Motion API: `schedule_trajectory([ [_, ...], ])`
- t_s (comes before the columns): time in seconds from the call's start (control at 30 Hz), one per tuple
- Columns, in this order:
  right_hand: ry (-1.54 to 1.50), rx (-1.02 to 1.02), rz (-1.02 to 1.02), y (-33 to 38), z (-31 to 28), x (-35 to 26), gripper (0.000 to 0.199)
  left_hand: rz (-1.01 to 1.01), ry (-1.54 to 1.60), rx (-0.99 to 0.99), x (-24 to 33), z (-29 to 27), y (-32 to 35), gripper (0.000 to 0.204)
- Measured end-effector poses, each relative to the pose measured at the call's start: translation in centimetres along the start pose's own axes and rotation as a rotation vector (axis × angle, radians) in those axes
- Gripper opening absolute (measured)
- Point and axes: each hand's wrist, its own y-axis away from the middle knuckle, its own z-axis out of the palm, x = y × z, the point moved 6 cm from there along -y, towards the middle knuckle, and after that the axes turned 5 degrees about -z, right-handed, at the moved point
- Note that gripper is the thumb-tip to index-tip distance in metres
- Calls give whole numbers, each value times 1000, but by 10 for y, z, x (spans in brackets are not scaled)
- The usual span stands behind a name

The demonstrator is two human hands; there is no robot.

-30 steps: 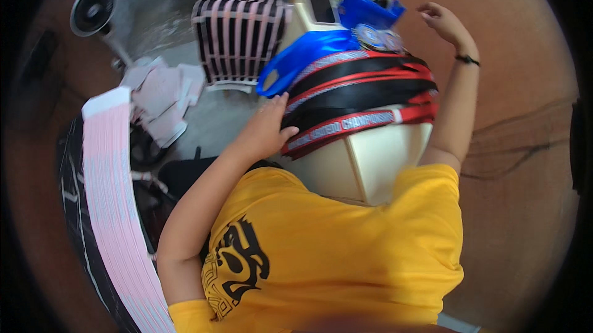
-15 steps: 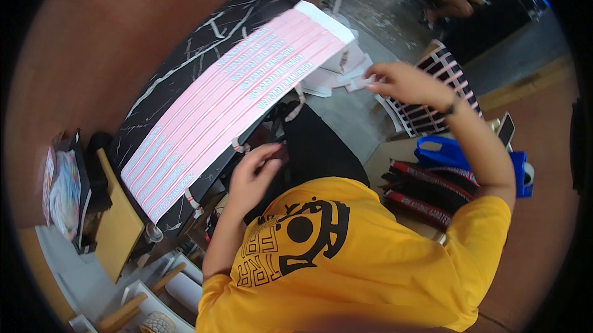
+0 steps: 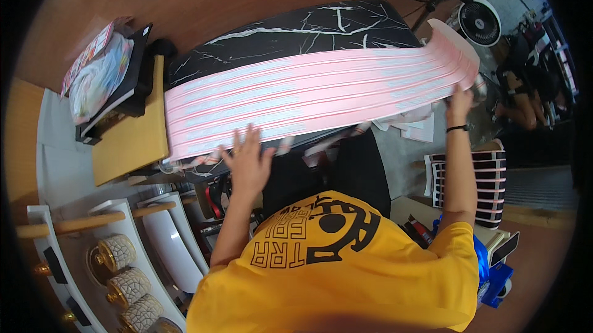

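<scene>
A long pink sheet with red lines and rows of pale lettering lies across a black marble-patterned table. Its right end curls up off the tabletop. My right hand grips the near edge of that raised end, fingertips partly hidden by the sheet. Over the sheet's near left edge is my left hand, fingers spread and holding nothing; whether the fingertips press on it is hard to tell. Pale strips with pinkish markings hang along the table's near side.
Pale paper pieces lie below the right end. A white fan stands beyond it, with a seated person farther right. A rack with dark and pink bands is by my right arm. White shelves hold patterned jars at left.
My right hand has gone from the loose pieces beside the table to the sheet's edge, and that end now curls up. My left hand has reached forward and spread its fingers. The view has turned.
</scene>
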Motion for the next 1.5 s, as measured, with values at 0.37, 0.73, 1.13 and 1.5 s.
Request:
schedule_trajectory([
  [0.37, 334, -551, -1205, 234, 209, -237, 46, 420, 414, -92, 174, 49, -43, 65],
  [0.73, 412, -796, -1181, 368, 246, -178, 50, -353, 2146, -183, -3, -14, -84, 85],
  [1.13, 601, -1153, -964, 424, 241, -55, 59, -440, 226, 12, -85, -22, -152, 79],
  [1.5, 223, -1019, -858, 406, 228, -81, 53, -495, 1724, -384, -15, -66, -127, 48],
])
